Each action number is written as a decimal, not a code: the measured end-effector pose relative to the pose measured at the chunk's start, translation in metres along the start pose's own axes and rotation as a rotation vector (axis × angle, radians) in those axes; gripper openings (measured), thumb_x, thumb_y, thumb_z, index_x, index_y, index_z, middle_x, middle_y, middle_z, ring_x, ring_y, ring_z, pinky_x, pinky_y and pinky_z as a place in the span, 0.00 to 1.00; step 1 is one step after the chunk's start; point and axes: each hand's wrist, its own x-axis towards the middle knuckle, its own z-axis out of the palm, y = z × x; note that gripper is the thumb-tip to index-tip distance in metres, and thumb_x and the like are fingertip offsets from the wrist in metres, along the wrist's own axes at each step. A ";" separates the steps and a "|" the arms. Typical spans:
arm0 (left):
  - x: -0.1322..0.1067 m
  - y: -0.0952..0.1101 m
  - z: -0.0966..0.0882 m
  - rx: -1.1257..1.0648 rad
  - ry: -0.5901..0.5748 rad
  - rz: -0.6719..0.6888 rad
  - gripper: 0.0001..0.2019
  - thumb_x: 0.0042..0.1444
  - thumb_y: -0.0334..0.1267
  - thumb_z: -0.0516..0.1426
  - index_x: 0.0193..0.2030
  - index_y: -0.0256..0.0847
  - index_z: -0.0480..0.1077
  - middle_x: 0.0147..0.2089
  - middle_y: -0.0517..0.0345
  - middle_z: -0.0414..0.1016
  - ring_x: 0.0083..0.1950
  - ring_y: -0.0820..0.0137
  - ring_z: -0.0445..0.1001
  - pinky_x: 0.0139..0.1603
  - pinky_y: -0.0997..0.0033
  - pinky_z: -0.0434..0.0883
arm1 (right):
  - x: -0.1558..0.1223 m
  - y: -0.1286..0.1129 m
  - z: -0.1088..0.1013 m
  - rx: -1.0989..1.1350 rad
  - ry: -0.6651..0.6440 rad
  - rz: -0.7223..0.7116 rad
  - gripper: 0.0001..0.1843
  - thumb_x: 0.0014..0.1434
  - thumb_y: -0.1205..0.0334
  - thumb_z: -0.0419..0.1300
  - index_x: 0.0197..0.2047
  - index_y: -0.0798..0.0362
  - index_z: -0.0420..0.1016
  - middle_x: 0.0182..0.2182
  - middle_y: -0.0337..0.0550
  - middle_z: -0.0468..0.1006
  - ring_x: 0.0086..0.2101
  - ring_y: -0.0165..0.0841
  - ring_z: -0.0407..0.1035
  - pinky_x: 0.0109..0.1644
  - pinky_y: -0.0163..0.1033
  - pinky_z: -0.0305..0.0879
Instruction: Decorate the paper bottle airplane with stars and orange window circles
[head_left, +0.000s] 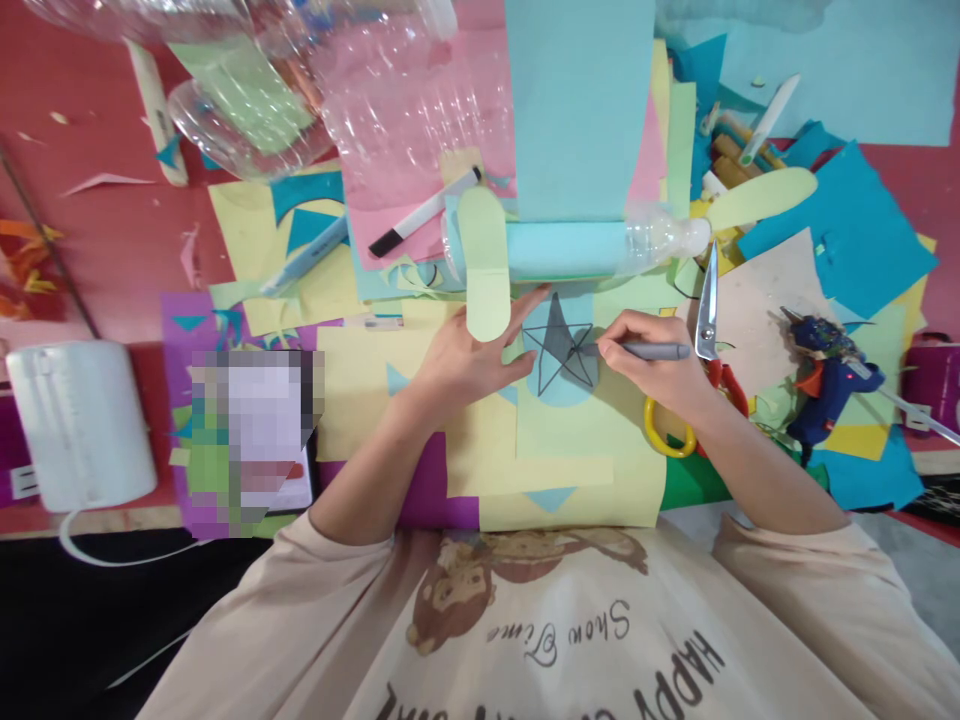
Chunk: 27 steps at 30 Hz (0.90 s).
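Note:
My right hand (651, 362) is closed round a grey marker (654, 351) whose tip rests on a light blue paper circle (556, 385). A five-pointed star (559, 345) is drawn on that circle, partly filled in dark. My left hand (466, 358) lies flat with fingers spread on the yellow paper (480, 460), its fingertips pressing the circle's left edge.
A plastic bottle plane with blue paper inside (577, 248) lies just beyond the circle. Scissors with yellow and red handles (701, 350) and a blue glue gun (825, 375) sit to the right. Black-capped markers (424, 212), clear bottles (300, 80), a white container (79, 420) and paper scraps surround.

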 end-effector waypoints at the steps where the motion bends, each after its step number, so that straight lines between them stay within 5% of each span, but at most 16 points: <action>1: 0.000 0.000 0.000 -0.002 0.000 0.001 0.33 0.56 0.39 0.55 0.69 0.48 0.54 0.30 0.65 0.61 0.30 0.74 0.60 0.35 0.76 0.60 | 0.000 0.000 0.000 -0.002 -0.008 0.000 0.08 0.55 0.65 0.59 0.24 0.54 0.69 0.19 0.34 0.70 0.20 0.23 0.58 0.23 0.32 0.52; 27: 0.001 0.000 0.000 0.046 -0.008 -0.011 0.33 0.56 0.40 0.55 0.70 0.49 0.54 0.31 0.65 0.63 0.31 0.74 0.61 0.34 0.75 0.61 | 0.000 -0.002 0.000 0.050 0.027 0.009 0.09 0.54 0.68 0.59 0.24 0.53 0.69 0.18 0.33 0.71 0.20 0.24 0.62 0.23 0.32 0.55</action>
